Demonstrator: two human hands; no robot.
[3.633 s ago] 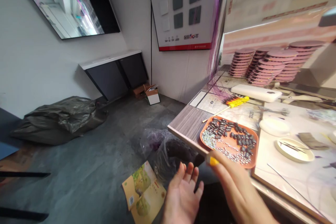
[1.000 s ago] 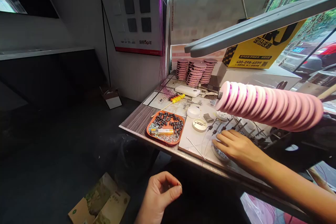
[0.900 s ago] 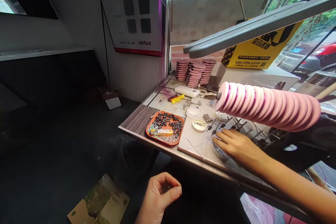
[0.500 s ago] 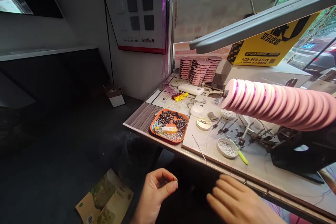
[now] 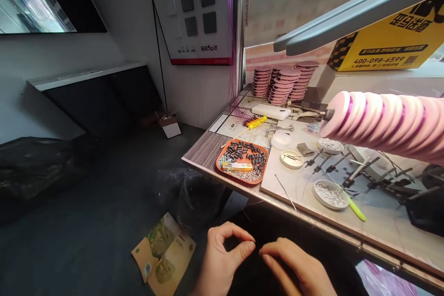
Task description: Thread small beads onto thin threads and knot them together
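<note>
Below the front edge of the workbench, my left hand (image 5: 229, 255) pinches thumb and forefinger on a tiny dark thing, too small to name. Close to its fingertips is my right hand (image 5: 296, 263), thumb and forefinger drawn together; whatever it may hold does not show. On the bench above sits an orange tray (image 5: 239, 182) of small black pieces, silvery bits and a labelled strip. A thin metal hook-like rod (image 5: 286, 193) lies near the edge. To its right are a white dish of small pale pieces (image 5: 330, 195) and a yellow-green handled tool (image 5: 355, 210).
A row of pink discs on a spindle (image 5: 378, 118) juts in from the right, below a grey lamp arm (image 5: 347, 14). Stacked pink discs (image 5: 282, 84) stand at the back. A shallow dish (image 5: 292, 159) holds dark thin pieces. Flattened cardboard (image 5: 169, 259) lies on the floor.
My right hand has moved in from the right, its fingers now beside my left fingertips. The left hand keeps its pinch. The view has shifted leftward, so the bench sits farther right.
</note>
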